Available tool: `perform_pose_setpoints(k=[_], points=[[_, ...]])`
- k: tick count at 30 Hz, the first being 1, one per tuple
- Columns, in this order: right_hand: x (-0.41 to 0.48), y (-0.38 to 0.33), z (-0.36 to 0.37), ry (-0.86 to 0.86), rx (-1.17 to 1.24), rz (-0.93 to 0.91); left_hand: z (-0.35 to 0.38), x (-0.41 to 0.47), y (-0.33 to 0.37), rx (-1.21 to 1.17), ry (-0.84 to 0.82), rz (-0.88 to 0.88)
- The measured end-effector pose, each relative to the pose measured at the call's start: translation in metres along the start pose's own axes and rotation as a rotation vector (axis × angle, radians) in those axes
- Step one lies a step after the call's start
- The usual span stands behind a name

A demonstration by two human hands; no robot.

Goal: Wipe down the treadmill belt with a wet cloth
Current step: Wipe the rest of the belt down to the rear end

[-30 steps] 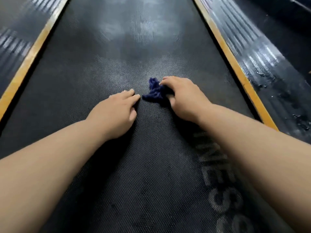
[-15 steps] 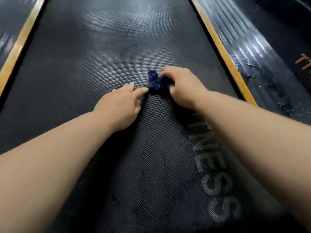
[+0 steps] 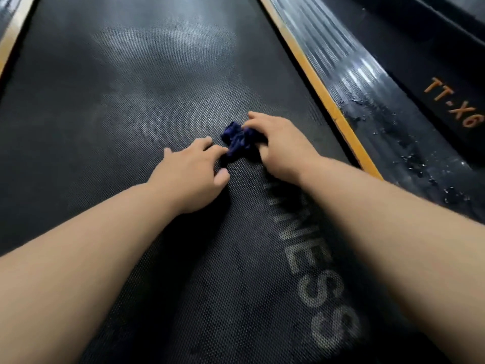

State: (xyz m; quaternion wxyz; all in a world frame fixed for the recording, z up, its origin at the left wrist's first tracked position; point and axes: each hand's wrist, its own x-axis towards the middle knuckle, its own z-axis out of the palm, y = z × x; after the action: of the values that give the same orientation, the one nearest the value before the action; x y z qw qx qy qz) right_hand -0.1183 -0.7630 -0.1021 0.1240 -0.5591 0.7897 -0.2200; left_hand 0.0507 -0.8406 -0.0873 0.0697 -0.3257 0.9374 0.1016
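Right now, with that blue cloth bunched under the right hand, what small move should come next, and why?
Probably slide the cloth forward along the belt: the right hand holds it bunched mid-belt, and pale patches lie just ahead, seemingly unwiped.

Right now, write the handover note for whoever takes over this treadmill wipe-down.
Right hand: grips the crumpled dark blue cloth, pressing it on the middle of the black textured treadmill belt.
Left hand: open, resting on the belt, fingertips beside the cloth.
Done: hard to tell; pale hazy patches show on the belt ahead of the hands.
Left: probably those patches and the rest of the belt. Water drops lie on the black ribbed right side rail.
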Motion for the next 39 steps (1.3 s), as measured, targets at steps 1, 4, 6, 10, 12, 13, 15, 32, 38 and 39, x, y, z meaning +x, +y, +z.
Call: perform_pose_setpoints(k=[1,4,6,10,12,13,15,32,38,39], points=[[-0.015,0.001,-0.002,-0.005,0.006,-0.019,-0.002,0.000,0.001,-0.044,0.009,-0.016],[-0.042,0.002,-0.022,-0.114,0.205,0.050,-0.008,0.007,0.018,-0.103,0.018,-0.062],[-0.042,0.006,-0.044,-0.152,0.350,0.168,-0.008,0.014,0.042,-0.131,0.034,-0.021],[-0.067,0.022,-0.078,-0.100,0.201,0.192,-0.004,0.045,0.071,-0.132,0.177,0.192],[-0.087,0.040,-0.080,-0.064,-0.075,0.251,0.000,0.070,0.068,-0.079,0.181,0.226],[-0.097,0.048,-0.078,-0.051,-0.206,0.292,0.001,0.079,0.066,-0.079,0.157,0.246],[-0.109,0.062,-0.063,-0.006,-0.384,0.342,0.007,0.088,0.069,-0.158,0.117,0.313],[-0.100,0.071,-0.053,0.100,-0.386,0.297,0.016,0.076,0.086,-0.185,0.337,0.432],[-0.104,0.069,-0.057,0.077,-0.393,0.289,0.023,0.049,0.084,-0.078,0.311,0.539],[-0.107,0.068,-0.058,0.070,-0.390,0.284,0.020,0.058,0.082,-0.048,0.326,0.540]])
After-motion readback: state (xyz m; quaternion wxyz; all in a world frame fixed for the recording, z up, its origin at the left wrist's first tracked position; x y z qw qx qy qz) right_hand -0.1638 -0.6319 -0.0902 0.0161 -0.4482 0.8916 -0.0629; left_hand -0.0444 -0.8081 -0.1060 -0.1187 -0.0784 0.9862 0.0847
